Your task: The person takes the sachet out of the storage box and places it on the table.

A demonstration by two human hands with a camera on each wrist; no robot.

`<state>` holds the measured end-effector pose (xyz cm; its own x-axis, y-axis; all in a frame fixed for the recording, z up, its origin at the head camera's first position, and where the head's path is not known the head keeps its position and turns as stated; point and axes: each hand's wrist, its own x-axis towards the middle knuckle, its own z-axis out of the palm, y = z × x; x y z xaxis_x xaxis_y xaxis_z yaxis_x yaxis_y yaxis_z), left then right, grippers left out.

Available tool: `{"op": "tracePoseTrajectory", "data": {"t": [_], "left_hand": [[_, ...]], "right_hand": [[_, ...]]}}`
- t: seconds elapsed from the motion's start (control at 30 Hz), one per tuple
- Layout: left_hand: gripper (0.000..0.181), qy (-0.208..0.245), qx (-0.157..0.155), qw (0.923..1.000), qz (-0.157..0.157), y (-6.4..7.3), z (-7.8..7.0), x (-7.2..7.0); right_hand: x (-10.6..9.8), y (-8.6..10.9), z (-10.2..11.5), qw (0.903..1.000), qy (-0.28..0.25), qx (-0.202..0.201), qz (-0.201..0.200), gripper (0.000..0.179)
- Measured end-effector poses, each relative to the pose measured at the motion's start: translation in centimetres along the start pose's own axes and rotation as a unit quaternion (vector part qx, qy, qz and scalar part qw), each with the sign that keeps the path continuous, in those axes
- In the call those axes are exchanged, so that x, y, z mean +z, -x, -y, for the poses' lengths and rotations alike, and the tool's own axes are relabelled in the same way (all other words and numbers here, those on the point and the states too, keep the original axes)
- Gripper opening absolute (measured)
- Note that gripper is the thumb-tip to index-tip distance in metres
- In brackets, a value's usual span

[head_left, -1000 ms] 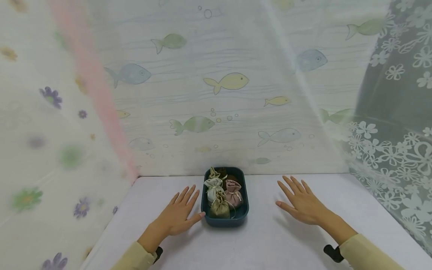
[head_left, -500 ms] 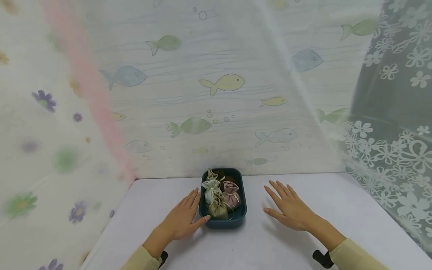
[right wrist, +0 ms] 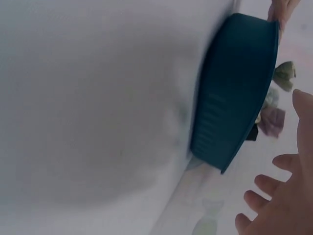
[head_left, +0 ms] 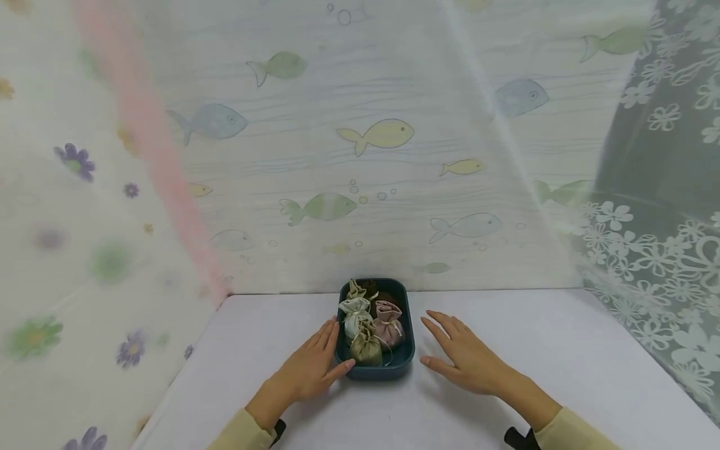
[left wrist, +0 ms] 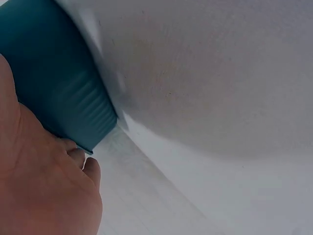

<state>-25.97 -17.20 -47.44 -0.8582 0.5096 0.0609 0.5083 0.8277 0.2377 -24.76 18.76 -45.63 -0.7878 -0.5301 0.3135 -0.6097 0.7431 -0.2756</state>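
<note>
A dark teal rectangular tub (head_left: 374,374) stands on the white table, holding several small drawstring pouches. Among them are an olive green pouch (head_left: 366,350) at the near end, a pale mint pouch (head_left: 356,317), a dusty pink pouch (head_left: 389,326) and a dark brown one (head_left: 384,297) behind. My left hand (head_left: 306,369) lies along the tub's left side, fingers straight, thumb over the near left corner of the rim. To the right of the tub, my right hand (head_left: 469,356) hovers with fingers spread and lightly bent, apart from its wall (right wrist: 234,93).
The white table (head_left: 253,331) ends at a hanging fish-print curtain (head_left: 337,250) just behind the tub. A flower-print sheet (head_left: 112,250) hangs at the left, and sheer floral lace (head_left: 647,281) at the right. Dark wrist straps show at both sleeves.
My left hand has come in from the left to the tub's side. The right hand has moved left, closer to the tub. The tub and pouches stay where they were.
</note>
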Motion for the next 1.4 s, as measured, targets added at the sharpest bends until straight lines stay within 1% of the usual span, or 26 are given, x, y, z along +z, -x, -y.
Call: {"op": "tracePoseTrajectory", "data": {"t": [0.1, 0.23, 0.3, 0.4, 0.47, 0.6, 0.8, 0.87, 1.0, 1.1, 1.27, 1.33, 1.4], "left_hand": [[0.097, -0.011, 0.011, 0.9998, -0.015, 0.0, 0.0, 0.2], [0.097, -0.033, 0.017, 0.9990, -0.025, 0.0, -0.1, 0.2], [0.095, -0.035, 0.022, 0.9986, -0.032, -0.1, -0.2, 0.0], [0.094, -0.039, 0.023, 0.9983, -0.035, -0.2, -0.5, -0.3], [0.093, -0.035, 0.018, 0.9987, -0.031, -0.3, -0.6, -0.4], [0.095, -0.038, 0.005, 0.9992, -0.013, -0.4, -0.8, -0.5], [0.094, -0.029, 0.004, 0.9995, 0.010, -0.5, -1.2, -0.7], [0.094, -0.030, 0.005, 0.9994, 0.014, -0.6, -1.4, -0.8], [0.093, -0.043, 0.005, 0.9989, 0.017, -0.7, -1.4, -1.0], [0.092, -0.049, 0.006, 0.9986, 0.020, -0.7, -1.3, -1.0], [0.093, -0.045, 0.004, 0.9987, 0.025, -0.4, -1.1, -0.9], [0.094, -0.043, 0.003, 0.9987, 0.025, -0.3, -1.0, -0.9], [0.094, -0.044, 0.003, 0.9987, 0.025, -0.1, -1.0, -0.9]], "right_hand": [[0.2, -0.3, 0.7, 0.9995, -0.028, 0.008, 0.014, 0.077], [0.4, -1.2, 1.6, 0.9973, -0.065, 0.016, 0.031, 0.078], [0.5, -1.8, 2.1, 0.9957, -0.085, 0.019, 0.031, 0.075], [0.7, -2.7, 2.7, 0.9929, -0.116, 0.014, 0.024, 0.067], [1.0, -3.3, 3.0, 0.9907, -0.134, 0.008, 0.019, 0.061], [1.9, -4.2, 3.4, 0.9867, -0.162, -0.007, 0.012, 0.050], [2.8, -5.1, 4.1, 0.9821, -0.188, -0.009, 0.000, 0.047], [3.0, -5.3, 4.3, 0.9790, -0.204, -0.006, -0.001, 0.046], [3.5, -5.9, 4.7, 0.9765, -0.215, -0.005, -0.006, 0.045], [4.0, -6.4, 5.0, 0.9774, -0.211, -0.006, -0.013, 0.045], [4.8, -7.0, 5.3, 0.9774, -0.210, -0.009, -0.023, 0.044], [5.0, -7.2, 5.5, 0.9771, -0.211, -0.012, -0.026, 0.039], [5.1, -7.4, 5.7, 0.9772, -0.210, -0.014, -0.029, 0.030]]}}
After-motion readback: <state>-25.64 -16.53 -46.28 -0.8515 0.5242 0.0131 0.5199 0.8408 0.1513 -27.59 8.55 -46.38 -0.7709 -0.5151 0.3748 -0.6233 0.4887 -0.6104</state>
